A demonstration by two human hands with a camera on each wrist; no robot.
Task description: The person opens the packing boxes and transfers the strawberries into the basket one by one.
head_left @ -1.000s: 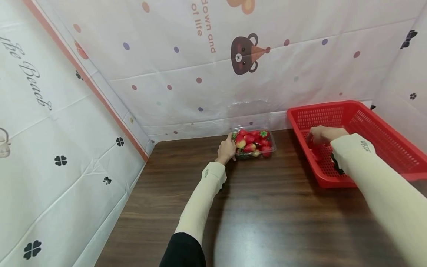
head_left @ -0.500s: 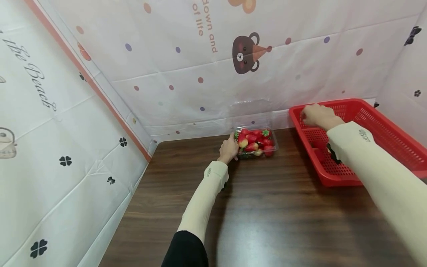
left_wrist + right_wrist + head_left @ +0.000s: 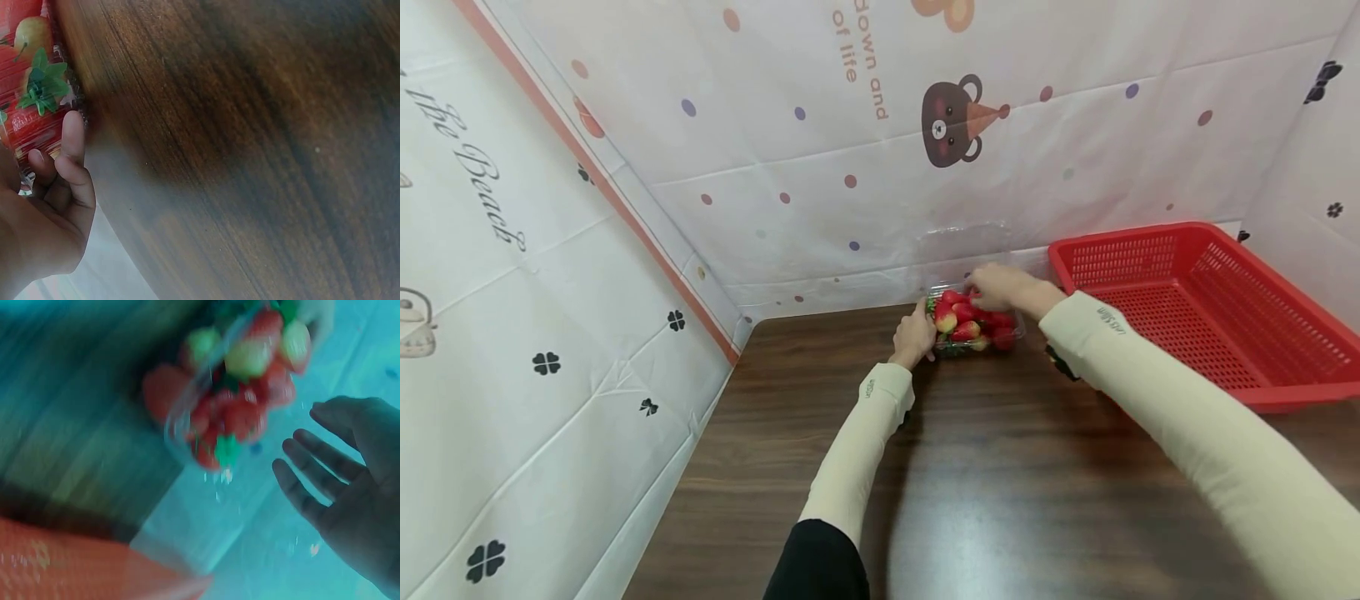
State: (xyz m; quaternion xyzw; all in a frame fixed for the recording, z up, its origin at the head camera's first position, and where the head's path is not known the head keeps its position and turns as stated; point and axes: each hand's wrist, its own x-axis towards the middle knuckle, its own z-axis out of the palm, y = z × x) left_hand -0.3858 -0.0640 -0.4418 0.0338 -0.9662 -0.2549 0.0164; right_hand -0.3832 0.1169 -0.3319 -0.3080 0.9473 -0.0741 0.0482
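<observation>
A clear plastic clamshell box (image 3: 1022,332) full of red strawberries (image 3: 966,331) sits at the table's back edge, its transparent lid (image 3: 962,250) raised behind it. My left hand (image 3: 913,335) holds the box by its left side; in the left wrist view the index fingertip lies along the wall and the other fingers curl at the corner. Over the right back of the box reaches my right hand (image 3: 1003,287). The right wrist view shows that hand (image 3: 356,487) with fingers spread and nothing between them, apart from the strawberries (image 3: 244,419).
A red perforated plastic basket (image 3: 1262,397) stands right of the box, its near left part hidden by my right sleeve (image 3: 1150,383). Patterned white cloth (image 3: 820,225) hangs behind and to the left of the brown wooden table (image 3: 790,433).
My right hand has lifted out of the red basket, where red strawberries showed beneath the wrist, and moved left over the box. The left hand stays at the box.
</observation>
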